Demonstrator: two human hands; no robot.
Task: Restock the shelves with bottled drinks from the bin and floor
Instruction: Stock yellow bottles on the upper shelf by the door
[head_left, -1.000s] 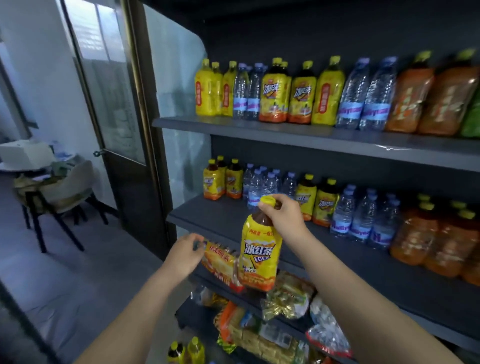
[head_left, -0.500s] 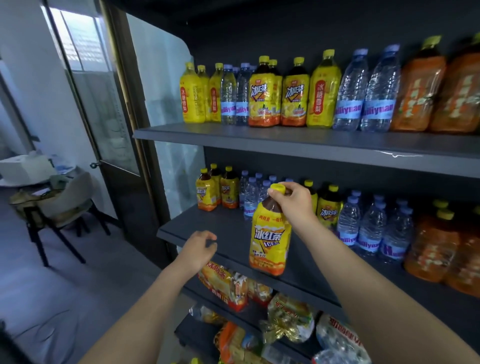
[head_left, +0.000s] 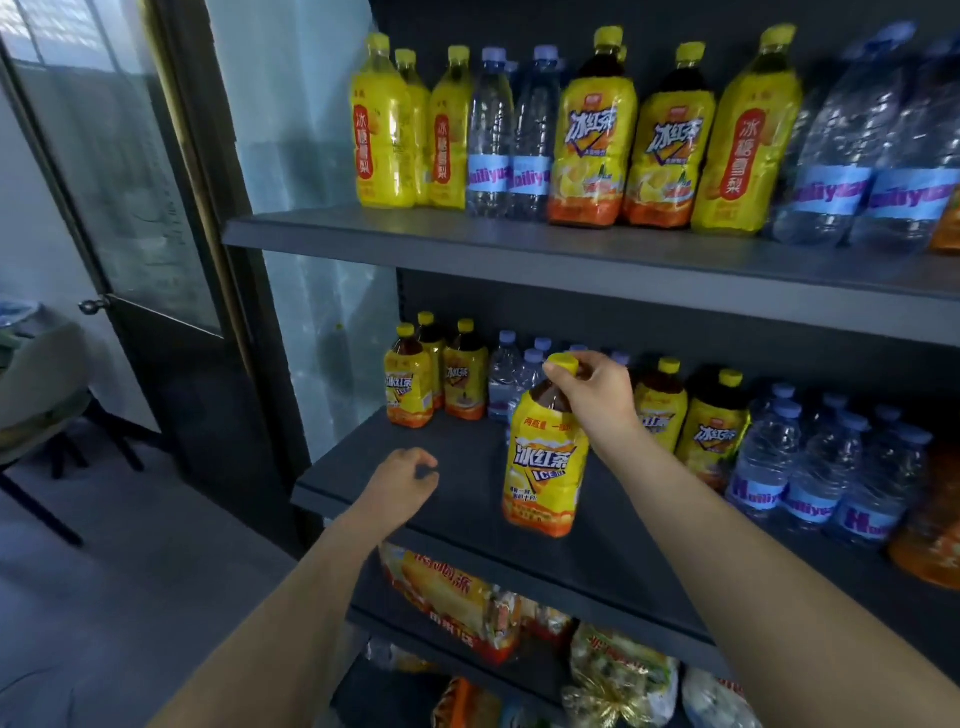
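Since the front of the middle shelf is bare, I'm gripping the iced tea bottle by its cap with my right hand, dangling it upright over that gap, my left hand idling empty and loosely curled nearby.

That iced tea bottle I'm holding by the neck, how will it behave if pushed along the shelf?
Likely heavy: the bottle looks full to the neck. Tall and narrow, so a push near the cap may tip it. Its glossy label is probably slippery.
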